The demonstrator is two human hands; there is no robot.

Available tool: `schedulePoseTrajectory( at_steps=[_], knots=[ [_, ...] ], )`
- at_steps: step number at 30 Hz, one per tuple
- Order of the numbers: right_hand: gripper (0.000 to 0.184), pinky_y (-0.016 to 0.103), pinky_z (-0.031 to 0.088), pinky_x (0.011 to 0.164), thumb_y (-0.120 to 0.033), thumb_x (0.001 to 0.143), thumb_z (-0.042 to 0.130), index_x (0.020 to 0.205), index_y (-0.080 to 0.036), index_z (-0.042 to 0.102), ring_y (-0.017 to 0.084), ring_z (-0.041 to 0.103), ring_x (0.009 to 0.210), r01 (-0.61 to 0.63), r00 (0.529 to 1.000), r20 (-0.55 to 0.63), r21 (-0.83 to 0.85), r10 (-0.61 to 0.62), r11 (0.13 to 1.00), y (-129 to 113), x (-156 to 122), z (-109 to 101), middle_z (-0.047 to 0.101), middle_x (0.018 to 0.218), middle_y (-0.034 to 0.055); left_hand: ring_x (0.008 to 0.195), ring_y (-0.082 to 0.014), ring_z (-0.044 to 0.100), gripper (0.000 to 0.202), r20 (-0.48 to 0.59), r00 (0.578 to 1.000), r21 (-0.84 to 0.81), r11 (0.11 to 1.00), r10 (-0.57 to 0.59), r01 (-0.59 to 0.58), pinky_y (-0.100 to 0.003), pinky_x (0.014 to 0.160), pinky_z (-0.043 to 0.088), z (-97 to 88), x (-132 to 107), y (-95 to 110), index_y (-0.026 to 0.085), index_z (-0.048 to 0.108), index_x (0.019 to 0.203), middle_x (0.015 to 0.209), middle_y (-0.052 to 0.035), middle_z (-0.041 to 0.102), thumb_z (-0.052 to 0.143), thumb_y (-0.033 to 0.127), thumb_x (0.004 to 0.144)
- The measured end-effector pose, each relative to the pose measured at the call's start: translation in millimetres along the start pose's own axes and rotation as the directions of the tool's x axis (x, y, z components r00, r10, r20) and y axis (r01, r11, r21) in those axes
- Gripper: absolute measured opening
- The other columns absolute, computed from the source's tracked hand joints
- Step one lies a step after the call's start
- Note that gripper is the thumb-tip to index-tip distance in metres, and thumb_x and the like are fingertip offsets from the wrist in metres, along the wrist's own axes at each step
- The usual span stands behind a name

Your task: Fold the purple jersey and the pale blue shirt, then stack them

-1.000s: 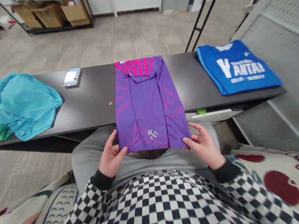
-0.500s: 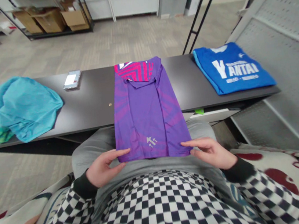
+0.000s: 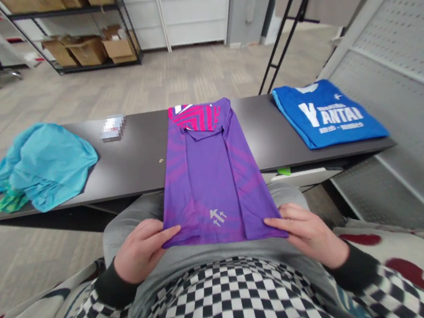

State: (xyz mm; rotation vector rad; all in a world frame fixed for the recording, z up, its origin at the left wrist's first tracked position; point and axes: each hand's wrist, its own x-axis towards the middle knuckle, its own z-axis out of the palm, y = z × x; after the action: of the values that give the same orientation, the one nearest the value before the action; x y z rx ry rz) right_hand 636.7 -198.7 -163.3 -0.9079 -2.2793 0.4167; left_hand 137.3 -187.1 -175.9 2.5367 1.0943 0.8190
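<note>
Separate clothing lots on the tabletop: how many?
3: crumpled teal cloth at left; purple garment in the middle, left hand and right hand at its near corners; folded blue shirt at right. More pieces may be hidden in the outer two.

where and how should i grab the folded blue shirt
Probably by the near edge of the folded blue shirt, coming from the front of the table: it lies flat, with that edge close to the table's front edge, so fingers could slip under all its layers. The right hand is nearer, but holds the purple garment.
</note>
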Motion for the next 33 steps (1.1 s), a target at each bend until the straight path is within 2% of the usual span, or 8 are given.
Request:
schedulePoseTrajectory(
  at_steps=[4,8,12,18,24,27,30,33],
  knots=[
    [0.052,0.058,0.065,0.105,-0.018,0.104,0.07,0.145,-0.047,0.082,0.037,0.074,0.129,-0.043,0.998,-0.05,-0.053,0.04,0.998,-14,3,-18,0.079,0.127,0.013,0.139,-0.036,0.069,0.052,-0.09,0.995,0.0,0.999,-0.041,0.041,-0.057,0.12,0.059,-16.4,4,19,0.044,0.087,0.136,0.138,-0.0109,0.078,0.069,0.014,0.097],
    [0.044,0.067,0.056,0.127,-0.026,0.105,0.077,0.142,-0.047,0.084,0.042,0.057,0.162,-0.02,0.999,0.044,0.055,0.018,0.998,-26,7,-40,0.077,0.154,0.0115,0.154,-0.0381,0.065,0.056,0.03,1.0,-0.184,0.983,-0.003,0.008,-0.066,0.129,0.054,-33.1,8,31,0.045,0.086,0.139,0.148,-0.0079,0.08,0.068,0.014,0.096],
    [0.048,0.061,0.058,0.128,-0.025,0.109,0.074,0.151,-0.046,0.079,0.036,0.073,0.146,-0.027,0.991,0.135,0.238,-0.005,0.971,-38,18,-60,0.088,0.129,0.0112,0.136,-0.032,0.08,0.07,0.143,0.985,-0.353,0.935,0.094,-0.038,-0.061,0.127,0.058,-48.8,16,41,0.042,0.075,0.156,0.132,-0.0079,0.087,0.063,0.006,0.097],
    [0.037,0.047,0.067,0.116,-0.034,0.115,0.069,0.15,-0.029,0.081,0.032,0.085,0.126,-0.016,0.986,0.151,0.499,-0.068,0.866,-54,39,-80,0.09,0.124,0.0141,0.132,-0.0247,0.082,0.062,0.213,0.955,-0.473,0.877,0.204,-0.082,-0.041,0.127,0.059,-72.7,25,54,0.029,0.066,0.164,0.141,-0.0079,0.085,0.059,0.007,0.106],
    [0.034,0.043,0.071,0.106,-0.028,0.111,0.075,0.144,-0.033,0.085,0.03,0.09,0.106,-0.023,0.998,0.056,0.527,-0.008,0.849,-52,61,-95,0.091,0.115,0.011,0.121,-0.0215,0.086,0.061,0.118,0.99,-0.389,0.921,0.078,-0.027,-0.024,0.109,0.067,-103.7,46,49,0.038,0.074,0.157,0.136,-0.0009,0.087,0.07,0.01,0.103],
    [0.024,0.036,0.073,0.096,-0.028,0.104,0.086,0.127,-0.033,0.092,0.029,0.089,0.102,-0.115,0.99,-0.019,0.457,0.139,0.882,-35,77,-102,0.091,0.112,0.009,0.103,-0.0229,0.089,0.046,0.047,0.998,-0.426,0.904,-0.029,0.046,-0.024,0.092,0.07,-113.7,76,35,0.038,0.085,0.141,0.124,-0.002,0.09,0.077,0.015,0.101],
    [0.017,0.029,0.071,0.077,-0.04,0.098,0.093,0.109,-0.028,0.093,0.024,0.086,0.084,-0.291,0.915,-0.085,0.54,0.395,0.79,-10,104,-100,0.09,0.099,0.0075,0.085,-0.0228,0.087,0.017,0.056,0.974,-0.626,0.753,-0.218,0.204,-0.027,0.079,0.071,-112.0,117,16,0.027,0.092,0.116,0.102,-0.006,0.091,0.082,0.029,0.103],
    [0.03,0.034,0.07,0.072,-0.054,0.094,0.094,0.103,-0.026,0.087,0.023,0.082,0.075,-0.315,0.841,-0.022,0.793,0.54,0.522,17,142,-86,0.086,0.088,0.0044,0.078,-0.0226,0.084,0.026,0.12,0.917,-0.864,0.414,-0.381,0.285,-0.029,0.075,0.07,-97.2,159,-7,0.019,0.09,0.106,0.094,-0.0096,0.089,0.091,0.043,0.097]
  ],
)
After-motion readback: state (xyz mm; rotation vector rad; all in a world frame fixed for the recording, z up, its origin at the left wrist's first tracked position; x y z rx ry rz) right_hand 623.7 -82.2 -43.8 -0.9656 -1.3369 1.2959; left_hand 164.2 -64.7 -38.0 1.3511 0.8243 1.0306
